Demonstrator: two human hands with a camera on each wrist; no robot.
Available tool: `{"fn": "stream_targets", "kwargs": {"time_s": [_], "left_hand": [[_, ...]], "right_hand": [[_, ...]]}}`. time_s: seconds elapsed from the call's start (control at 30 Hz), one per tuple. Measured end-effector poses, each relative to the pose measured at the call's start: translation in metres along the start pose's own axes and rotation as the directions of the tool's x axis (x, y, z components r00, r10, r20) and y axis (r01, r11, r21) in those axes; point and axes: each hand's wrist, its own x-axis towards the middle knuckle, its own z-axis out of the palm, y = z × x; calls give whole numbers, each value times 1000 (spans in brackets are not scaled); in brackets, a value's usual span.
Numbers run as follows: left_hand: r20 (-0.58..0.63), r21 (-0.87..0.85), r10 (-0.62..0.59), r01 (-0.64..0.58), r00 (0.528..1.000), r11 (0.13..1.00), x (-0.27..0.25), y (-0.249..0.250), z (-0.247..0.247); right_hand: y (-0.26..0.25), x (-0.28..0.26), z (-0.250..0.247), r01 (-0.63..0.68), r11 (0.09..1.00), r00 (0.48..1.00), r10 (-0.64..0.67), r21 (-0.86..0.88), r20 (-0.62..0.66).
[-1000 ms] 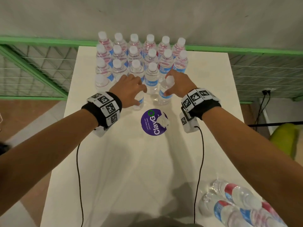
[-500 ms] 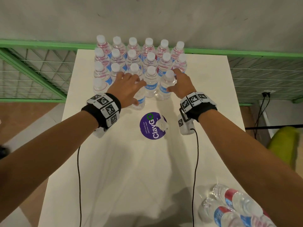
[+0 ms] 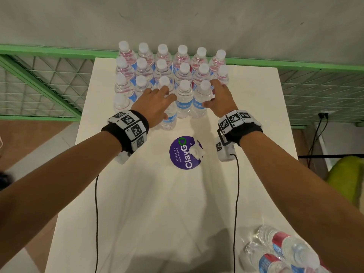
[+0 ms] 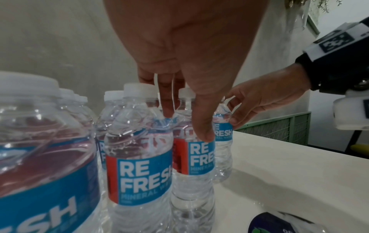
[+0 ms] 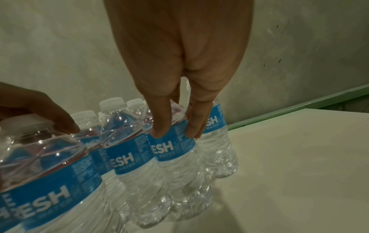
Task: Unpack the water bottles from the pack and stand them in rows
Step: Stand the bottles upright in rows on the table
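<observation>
Clear water bottles with blue labels stand in rows (image 3: 171,64) at the far end of the white table (image 3: 137,213). My right hand (image 3: 217,96) pinches the rightmost bottle (image 3: 201,103) of the near row, thumb and fingertips (image 5: 159,132) on its label (image 5: 173,149); the bottle stands on the table. My left hand (image 3: 155,103) reaches over a bottle (image 3: 169,120) standing slightly nearer than that row. Its fingers (image 4: 167,108) hang fairly straight behind that bottle's neck (image 4: 137,97). Its thumb tip sits by the neighbouring bottle's label (image 4: 199,151).
The shrink-wrapped pack (image 3: 285,251) with more bottles lies at the table's near right corner. A purple round sticker (image 3: 183,154) with a crumpled white scrap (image 3: 197,151) marks the table's middle. A green mesh railing (image 3: 49,85) and a wall stand behind the table.
My right hand carried its bottle forward and set it beside the near-row bottles. My left hand stretched its fingers forward past its bottle, which stayed in place.
</observation>
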Motion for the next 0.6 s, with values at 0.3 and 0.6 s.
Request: {"fn": "stream_targets", "kwargs": {"time_s": [0.3,0.6], "left_hand": [[7,-107,-24,24,1000,994,1,-4,-2],[30,-40,-132,133,991,990,-15,-34,-11]], "right_hand": [[1,-1,1,-24,999,1000,24,21,5],[-1,-28,-1,-220,960,966,239,-174,97]]}}
